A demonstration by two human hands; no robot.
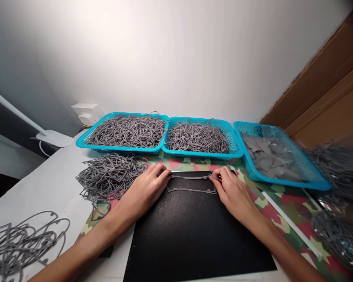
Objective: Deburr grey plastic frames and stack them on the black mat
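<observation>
Three blue baskets stand along the wall; the left basket (123,149) is heaped with tangled grey strips (132,131), the middle basket (200,155) carries a similar heap (198,137), and the right basket (291,182) holds flat grey pieces (270,158) with clear plastic among them; in front of them, a thin grey frame (191,190) lies at the far end of a black mat (200,235), between the person's hands; the left hand (153,180) pinches its upper left corner, fingers curled; the right hand (228,184) pinches its upper right corner, beside something small and reddish, too small to identify; a loose grey pile (108,176) sits before the left basket.
</observation>
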